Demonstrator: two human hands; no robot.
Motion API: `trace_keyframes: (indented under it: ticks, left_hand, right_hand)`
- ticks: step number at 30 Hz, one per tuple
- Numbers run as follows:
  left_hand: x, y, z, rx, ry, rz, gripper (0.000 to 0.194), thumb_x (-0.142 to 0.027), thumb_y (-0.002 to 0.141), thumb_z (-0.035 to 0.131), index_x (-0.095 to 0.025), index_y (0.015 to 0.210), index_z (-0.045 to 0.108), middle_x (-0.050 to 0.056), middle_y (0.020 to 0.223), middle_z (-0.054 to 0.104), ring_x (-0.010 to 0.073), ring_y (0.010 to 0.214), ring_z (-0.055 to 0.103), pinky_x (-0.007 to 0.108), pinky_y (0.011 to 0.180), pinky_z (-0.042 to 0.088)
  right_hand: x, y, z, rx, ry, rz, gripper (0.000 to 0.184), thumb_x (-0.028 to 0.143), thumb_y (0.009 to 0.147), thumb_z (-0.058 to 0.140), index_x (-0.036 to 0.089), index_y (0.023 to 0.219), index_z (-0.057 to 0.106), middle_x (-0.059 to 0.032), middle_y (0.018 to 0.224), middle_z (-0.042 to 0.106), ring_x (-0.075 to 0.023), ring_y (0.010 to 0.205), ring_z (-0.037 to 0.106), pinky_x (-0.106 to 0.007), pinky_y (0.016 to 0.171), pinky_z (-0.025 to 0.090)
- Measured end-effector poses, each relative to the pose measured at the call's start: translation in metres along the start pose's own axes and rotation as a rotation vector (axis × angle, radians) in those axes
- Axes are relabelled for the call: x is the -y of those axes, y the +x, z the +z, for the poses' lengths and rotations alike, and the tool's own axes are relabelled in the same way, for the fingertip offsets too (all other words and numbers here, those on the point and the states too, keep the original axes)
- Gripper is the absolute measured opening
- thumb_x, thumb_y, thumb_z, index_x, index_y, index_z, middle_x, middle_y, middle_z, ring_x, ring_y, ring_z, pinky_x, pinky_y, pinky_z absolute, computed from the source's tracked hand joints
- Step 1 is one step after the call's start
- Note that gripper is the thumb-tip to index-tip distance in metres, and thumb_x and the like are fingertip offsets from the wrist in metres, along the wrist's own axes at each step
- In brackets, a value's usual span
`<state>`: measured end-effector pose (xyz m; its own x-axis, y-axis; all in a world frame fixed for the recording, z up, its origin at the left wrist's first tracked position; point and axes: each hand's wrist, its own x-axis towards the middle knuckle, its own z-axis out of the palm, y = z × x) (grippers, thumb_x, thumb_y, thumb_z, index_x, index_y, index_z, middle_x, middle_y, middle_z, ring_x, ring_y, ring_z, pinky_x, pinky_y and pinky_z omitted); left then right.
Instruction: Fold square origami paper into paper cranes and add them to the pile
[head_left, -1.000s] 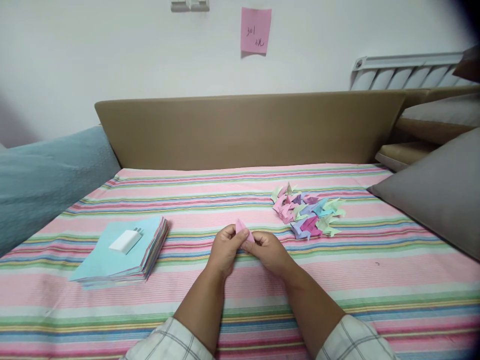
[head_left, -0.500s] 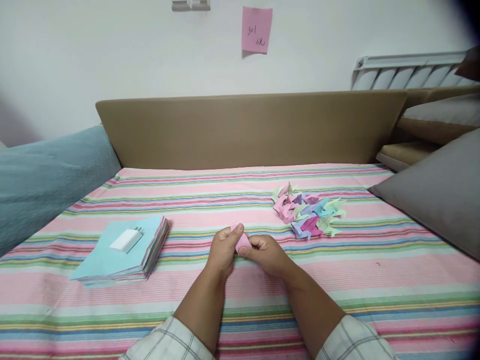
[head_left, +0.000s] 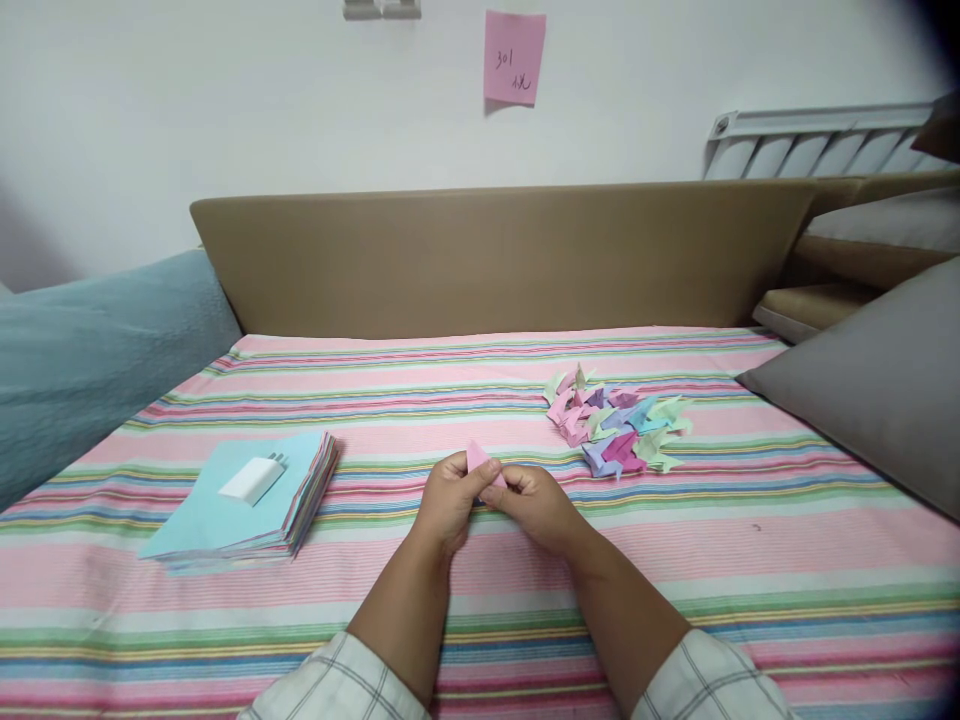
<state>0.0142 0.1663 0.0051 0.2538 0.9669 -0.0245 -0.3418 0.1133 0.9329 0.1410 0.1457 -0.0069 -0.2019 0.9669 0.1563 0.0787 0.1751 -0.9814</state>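
Note:
A small folded piece of pink paper (head_left: 476, 456) is pinched between both hands, above the striped sheet. My left hand (head_left: 448, 500) grips its left side, the thumb pressed across its front. My right hand (head_left: 538, 507) has its thumb and bent forefinger on the lower right edge, so the two thumbs nearly meet. A pointed pink tip stands up above the left thumb, and the fingers hide the rest. To the right of the hands lies a cluster of folded paper cranes (head_left: 619, 450) in pink, purple, green and blue.
A stack of coloured paper (head_left: 202, 500) lies at the left with a white plug adapter (head_left: 253, 481) on top. The striped sheet (head_left: 420, 650) spreads to a brown backrest (head_left: 495, 265). Grey cushions (head_left: 877, 390) lean at the right, a blue one (head_left: 112, 350) at the left.
The left thumb has slid down and right across the pink paper, toward the right thumb. More of the paper's pointed upper tip now shows. Both forearms stay in place.

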Motion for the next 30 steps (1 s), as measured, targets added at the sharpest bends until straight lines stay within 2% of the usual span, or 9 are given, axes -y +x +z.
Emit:
trace_keyframes:
  ticks: [4,8,10,12,15,18,23,27,30]
  left_hand:
    - [0.001,0.0003,0.0005,0.013,-0.019,-0.01,0.033,-0.038,0.061,0.076,-0.012,0.056,0.056,-0.001,0.051,0.054,0.0091,0.049,0.046,0.022,0.051,0.034]
    - [0.0011,0.002,0.0016,-0.074,-0.067,-0.018,0.043,-0.047,0.065,0.07,-0.013,0.05,0.048,-0.004,0.045,0.045,0.0065,0.044,0.04,0.021,0.047,0.031]
    - [-0.0006,0.0021,0.0024,-0.1,-0.113,-0.034,0.044,-0.051,0.065,0.069,-0.013,0.052,0.05,-0.003,0.047,0.047,0.0072,0.045,0.041,0.021,0.046,0.032]
    - [-0.0035,0.0012,0.0031,-0.069,-0.151,-0.043,0.043,-0.054,0.063,0.069,-0.013,0.061,0.056,-0.001,0.054,0.053,0.0092,0.049,0.047,0.022,0.049,0.038]
    - [-0.0075,-0.0007,0.0035,-0.005,-0.143,-0.053,0.036,-0.043,0.057,0.077,-0.013,0.068,0.06,-0.002,0.058,0.056,0.0094,0.055,0.053,0.025,0.059,0.047]
    - [-0.0078,-0.0012,0.0028,-0.003,-0.13,-0.074,0.031,-0.032,0.053,0.081,-0.013,0.063,0.059,-0.003,0.056,0.055,0.0082,0.055,0.054,0.026,0.064,0.05]
    - [-0.0039,0.0013,-0.0001,-0.032,-0.151,-0.09,0.029,-0.031,0.055,0.08,-0.013,0.062,0.059,-0.003,0.054,0.054,0.0073,0.055,0.054,0.024,0.064,0.05]
    - [-0.0029,0.0027,-0.001,-0.097,-0.151,-0.11,0.032,-0.032,0.053,0.081,-0.014,0.065,0.058,-0.005,0.054,0.054,0.0064,0.053,0.054,0.022,0.061,0.05]
    - [-0.0031,0.0025,-0.0001,-0.1,-0.138,-0.1,0.032,-0.032,0.054,0.081,-0.014,0.067,0.057,-0.005,0.055,0.055,0.0067,0.053,0.056,0.021,0.059,0.051]
  right_hand:
    - [-0.0001,0.0002,-0.0004,0.009,-0.023,0.002,0.034,0.045,0.074,0.06,0.016,0.058,0.053,0.0044,0.056,0.041,-0.009,0.054,0.035,-0.022,0.051,0.029]
    - [0.0034,-0.0008,-0.0014,0.023,-0.054,0.003,0.031,0.042,0.074,0.06,0.015,0.06,0.057,0.0035,0.055,0.044,-0.0095,0.055,0.037,-0.022,0.051,0.03]
    - [0.0053,-0.0012,-0.0021,0.023,-0.031,0.004,0.031,0.043,0.074,0.06,0.015,0.061,0.058,0.0031,0.056,0.046,-0.01,0.055,0.039,-0.022,0.052,0.031]
    - [0.0065,-0.0008,-0.003,-0.014,0.025,0.012,0.031,0.044,0.074,0.06,0.015,0.064,0.059,0.0029,0.057,0.048,-0.0104,0.056,0.041,-0.022,0.053,0.033]
    - [0.0065,0.0008,-0.0048,-0.107,0.12,0.027,0.032,0.047,0.073,0.06,0.015,0.066,0.059,0.0038,0.057,0.048,-0.0098,0.055,0.041,-0.022,0.052,0.033]
    - [0.0044,0.0027,-0.0059,-0.142,0.147,0.029,0.033,0.047,0.072,0.062,0.015,0.065,0.058,0.0047,0.055,0.047,-0.0095,0.053,0.041,-0.022,0.052,0.034]
    - [0.0031,0.0031,-0.0048,-0.154,0.156,0.006,0.03,0.046,0.07,0.065,0.015,0.072,0.061,0.0012,0.065,0.058,-0.0136,0.064,0.052,-0.025,0.061,0.042]
    - [0.0052,0.0029,-0.0045,-0.267,0.278,-0.009,0.033,0.044,0.068,0.068,0.018,0.087,0.061,-0.0007,0.075,0.06,-0.0126,0.065,0.055,-0.025,0.06,0.046]
    - [0.0053,0.0038,-0.005,-0.341,0.332,0.026,0.035,0.044,0.066,0.069,0.018,0.089,0.059,0.0002,0.074,0.057,-0.0099,0.059,0.052,-0.024,0.056,0.047]
